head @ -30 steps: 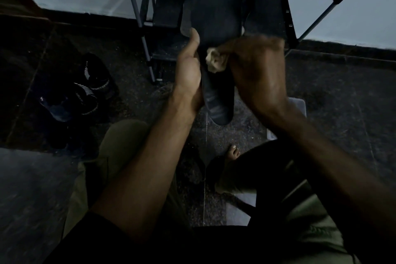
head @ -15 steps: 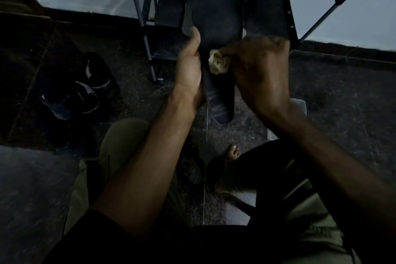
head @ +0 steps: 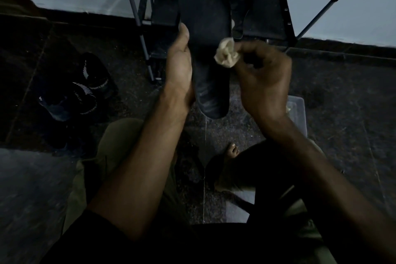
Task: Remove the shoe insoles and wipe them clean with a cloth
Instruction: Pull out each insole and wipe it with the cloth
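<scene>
Dark speckled floor (dim, perhaps stone) runs beneath a shoe rack.

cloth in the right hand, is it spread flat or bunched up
Bunched up: the pale cloth is a crumpled wad pinched in the right hand, at the right edge of the black insole.

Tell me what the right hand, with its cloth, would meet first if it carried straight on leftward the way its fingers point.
Probably the dark insole held by the left hand; the right hand pinches the cloth at its right edge, though depth is unclear.
</scene>
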`<state>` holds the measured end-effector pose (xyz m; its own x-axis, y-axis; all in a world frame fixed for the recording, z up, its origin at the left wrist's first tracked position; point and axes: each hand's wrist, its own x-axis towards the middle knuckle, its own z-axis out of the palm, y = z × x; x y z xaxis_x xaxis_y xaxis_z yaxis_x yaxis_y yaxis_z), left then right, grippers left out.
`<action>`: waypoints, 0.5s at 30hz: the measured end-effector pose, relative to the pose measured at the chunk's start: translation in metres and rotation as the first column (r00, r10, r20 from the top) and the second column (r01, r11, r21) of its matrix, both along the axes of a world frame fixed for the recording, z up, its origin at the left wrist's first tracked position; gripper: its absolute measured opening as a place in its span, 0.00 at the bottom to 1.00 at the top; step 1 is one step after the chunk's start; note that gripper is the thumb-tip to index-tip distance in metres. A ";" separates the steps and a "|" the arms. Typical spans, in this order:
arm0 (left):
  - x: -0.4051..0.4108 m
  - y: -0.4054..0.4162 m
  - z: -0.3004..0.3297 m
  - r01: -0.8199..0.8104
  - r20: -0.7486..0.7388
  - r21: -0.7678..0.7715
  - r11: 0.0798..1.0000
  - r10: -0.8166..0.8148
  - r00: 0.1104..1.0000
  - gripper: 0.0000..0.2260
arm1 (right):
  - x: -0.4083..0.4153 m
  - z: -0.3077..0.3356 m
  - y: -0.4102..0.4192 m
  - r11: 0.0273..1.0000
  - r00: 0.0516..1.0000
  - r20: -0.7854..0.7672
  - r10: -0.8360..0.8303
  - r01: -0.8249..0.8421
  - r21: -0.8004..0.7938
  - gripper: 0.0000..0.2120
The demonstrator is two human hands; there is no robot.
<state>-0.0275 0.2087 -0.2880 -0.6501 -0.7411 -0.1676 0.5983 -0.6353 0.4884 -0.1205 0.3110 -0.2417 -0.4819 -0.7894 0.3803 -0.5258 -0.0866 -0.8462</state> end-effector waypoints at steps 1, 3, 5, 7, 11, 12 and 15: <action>0.000 -0.001 0.000 -0.001 0.005 -0.006 1.000 0.001 1.000 0.31 | -0.001 0.001 0.000 1.000 0.996 0.090 -0.026 0.025 0.009 0.06; 0.001 -0.001 -0.001 -0.008 -0.005 -0.005 1.000 0.008 1.000 0.31 | -0.004 0.000 0.001 0.998 0.972 0.233 -0.011 -0.003 0.060 0.05; 0.001 0.001 0.003 -0.020 -0.003 -0.003 1.000 0.020 1.000 0.30 | -0.003 0.000 0.005 0.988 0.928 0.370 0.041 -0.092 0.121 0.04; 0.001 0.003 0.006 -0.011 -0.020 -0.017 1.000 0.011 1.000 0.30 | -0.002 -0.001 0.007 0.980 0.904 0.423 0.066 -0.139 0.144 0.05; 0.000 0.010 0.014 0.060 -0.130 0.009 0.998 -0.058 0.990 0.28 | -0.004 0.001 -0.001 0.990 0.911 0.411 0.024 -0.078 0.116 0.06; -0.001 0.012 0.016 0.098 -0.154 -0.008 0.995 -0.098 0.983 0.28 | -0.006 0.002 -0.004 0.994 0.919 0.395 0.005 -0.047 0.099 0.07; -0.006 0.019 0.019 0.186 -0.151 -0.026 0.982 -0.188 0.970 0.28 | -0.012 0.005 -0.014 0.999 0.964 0.261 -0.043 0.034 0.039 0.07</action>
<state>-0.0330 0.2280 -0.2688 -0.7947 -0.6051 -0.0481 0.5372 -0.7380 0.4085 -0.1327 0.2973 -0.2362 -0.5915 -0.7783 0.2108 -0.2885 -0.0398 -0.9567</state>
